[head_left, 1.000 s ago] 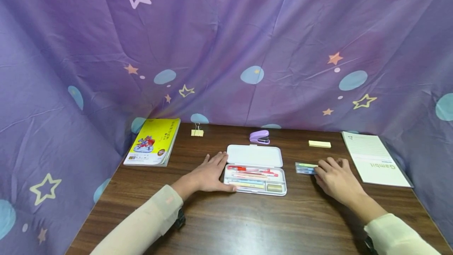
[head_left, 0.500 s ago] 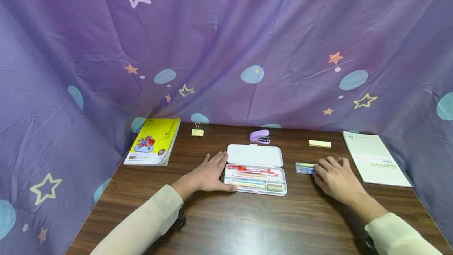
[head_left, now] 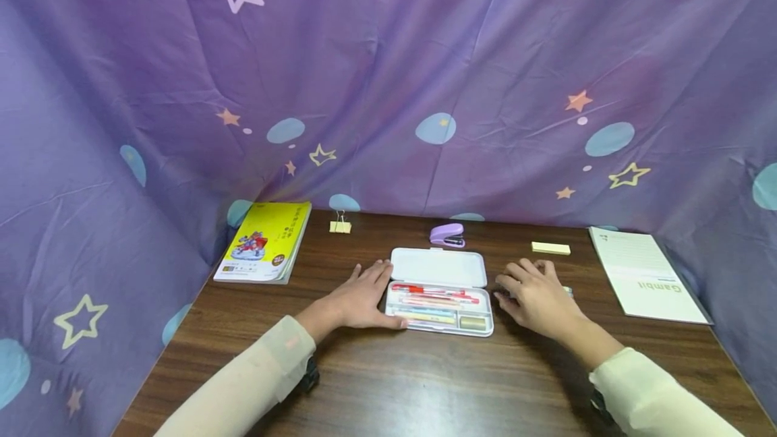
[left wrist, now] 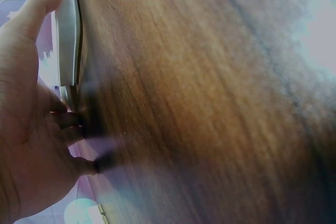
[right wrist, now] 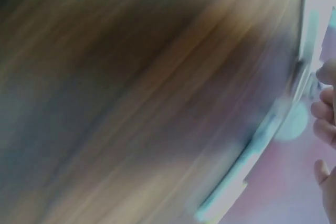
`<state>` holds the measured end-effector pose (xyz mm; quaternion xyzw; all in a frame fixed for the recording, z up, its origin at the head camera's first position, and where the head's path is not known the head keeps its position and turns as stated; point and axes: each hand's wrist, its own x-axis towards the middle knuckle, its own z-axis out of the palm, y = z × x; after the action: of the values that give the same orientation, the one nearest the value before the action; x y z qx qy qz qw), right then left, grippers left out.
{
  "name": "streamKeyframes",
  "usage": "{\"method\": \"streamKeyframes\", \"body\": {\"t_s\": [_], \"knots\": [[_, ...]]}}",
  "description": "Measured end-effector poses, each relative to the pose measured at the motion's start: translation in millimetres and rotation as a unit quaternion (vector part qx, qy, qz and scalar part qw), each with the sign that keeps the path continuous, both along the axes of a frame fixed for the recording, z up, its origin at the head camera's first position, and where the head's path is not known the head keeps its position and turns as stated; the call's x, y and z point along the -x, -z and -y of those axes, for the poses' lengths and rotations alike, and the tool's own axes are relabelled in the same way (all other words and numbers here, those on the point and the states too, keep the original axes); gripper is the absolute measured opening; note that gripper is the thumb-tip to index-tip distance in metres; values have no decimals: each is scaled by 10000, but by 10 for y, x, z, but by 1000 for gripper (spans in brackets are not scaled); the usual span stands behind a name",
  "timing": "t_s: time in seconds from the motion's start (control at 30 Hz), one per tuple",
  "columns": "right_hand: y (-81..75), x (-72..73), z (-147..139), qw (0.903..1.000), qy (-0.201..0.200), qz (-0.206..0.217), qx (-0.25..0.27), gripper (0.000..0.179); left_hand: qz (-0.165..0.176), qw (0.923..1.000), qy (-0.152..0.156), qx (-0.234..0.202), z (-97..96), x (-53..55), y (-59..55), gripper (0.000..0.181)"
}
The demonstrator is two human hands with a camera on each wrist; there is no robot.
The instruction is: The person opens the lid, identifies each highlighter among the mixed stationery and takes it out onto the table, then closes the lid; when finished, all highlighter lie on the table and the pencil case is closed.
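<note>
An open white pencil case [head_left: 437, 268] lies mid-table, its lid folded back. Red pens [head_left: 427, 290], pale pencils or markers [head_left: 425, 315] and a tan block [head_left: 472, 323] fill its tray. My left hand [head_left: 364, 299] rests at the case's left side, fingers spread, thumb on the front rim. In the left wrist view that thumb touches the white case edge [left wrist: 67, 30]. My right hand [head_left: 534, 295] hovers or rests just right of the case, fingers loosely bent, with nothing seen in them. Behind it peeks a small clear-blue pack [head_left: 568, 292], mostly hidden. The right wrist view is blurred.
Along the back stand a binder clip [head_left: 340, 226], a purple stapler [head_left: 447, 235] and a pale yellow strip block [head_left: 550, 248]. Yellow books [head_left: 267, 241] lie at the left, an open notepad [head_left: 649, 275] at the right. A purple curtain [head_left: 388, 86] surrounds the brown table [head_left: 388, 383].
My right hand has left the small pack's left end and shifted left toward the pencil case. The pack now shows at the hand's right side. My left hand stays put.
</note>
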<state>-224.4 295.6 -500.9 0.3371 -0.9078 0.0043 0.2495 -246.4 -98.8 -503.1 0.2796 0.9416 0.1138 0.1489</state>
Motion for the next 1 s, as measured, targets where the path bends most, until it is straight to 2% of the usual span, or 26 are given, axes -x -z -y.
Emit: {"method": "streamKeyframes", "body": {"t_s": [0.23, 0.53, 0.83, 1.0], "knots": [[-28, 69, 424, 9986, -517, -60, 94, 26, -11, 10000, -5, -13, -4, 14, -4, 134], [-32, 91, 814, 9955, -945, 91, 67, 20, -56, 10000, 23, -32, -3, 11, -4, 133], [6, 70, 1046, 9934, -1078, 281, -278, 17, -16, 10000, -14, -52, 12, 5, 8, 134], [44, 49, 1096, 9923, -1119, 234, -477, 11, -42, 10000, -12, -81, 13, 3, 8, 134]]}}
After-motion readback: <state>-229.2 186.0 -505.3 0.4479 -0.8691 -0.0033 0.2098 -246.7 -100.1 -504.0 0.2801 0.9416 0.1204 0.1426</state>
